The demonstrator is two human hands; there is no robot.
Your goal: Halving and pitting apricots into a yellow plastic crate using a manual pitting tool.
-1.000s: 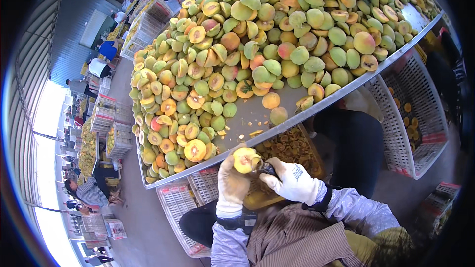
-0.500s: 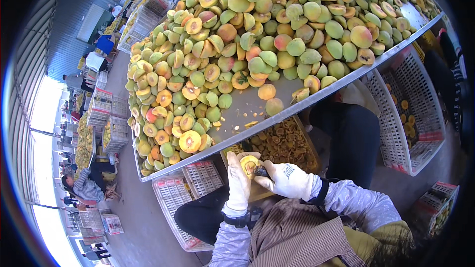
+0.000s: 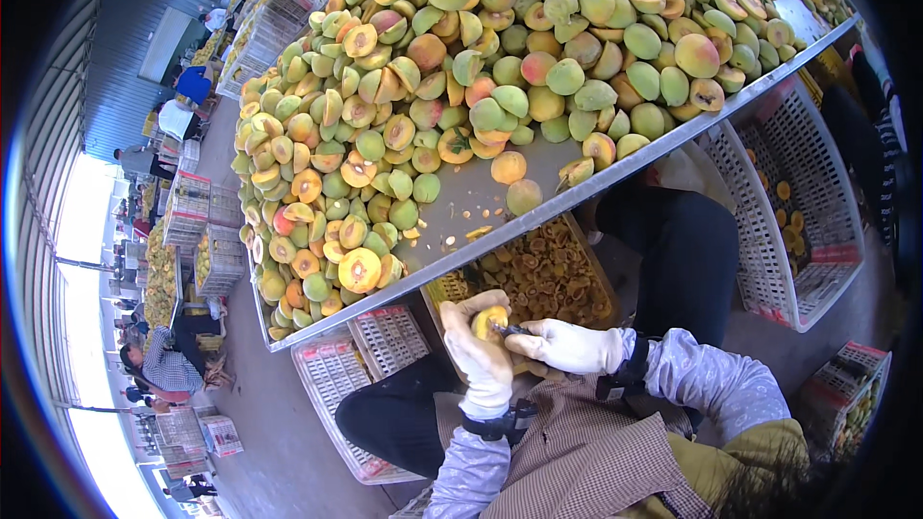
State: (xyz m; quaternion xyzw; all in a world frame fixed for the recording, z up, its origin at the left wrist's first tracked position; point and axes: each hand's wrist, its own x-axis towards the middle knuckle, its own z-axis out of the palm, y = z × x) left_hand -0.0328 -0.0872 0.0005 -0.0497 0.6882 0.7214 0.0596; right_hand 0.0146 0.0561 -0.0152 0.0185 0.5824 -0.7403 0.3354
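In my gloved left hand (image 3: 478, 354) rests a yellow peach half (image 3: 489, 320), the fingers curled round it. My gloved right hand (image 3: 575, 346) grips a small dark-handled tool (image 3: 517, 330). Its tip meets the peach half; the exact shape of the tip is too small to make out. Just beyond my hands, below the table edge, a yellow crate (image 3: 604, 300) holds brown-orange pits and scraps. Above it, a big heap of halved green and yellow peaches (image 3: 404, 135) covers much of the metal table (image 3: 452, 216).
The raised metal rim (image 3: 567, 200) of the table runs slantwise ahead of me. White plastic crates stand on the left (image 3: 332, 394) and right (image 3: 803, 303), the right one with a few peach halves inside. Other people work among stacked crates at far left.
The peach half has tilted in my left hand, and the tool now points left into it. My right hand has turned and straightened. The view has shifted slightly.
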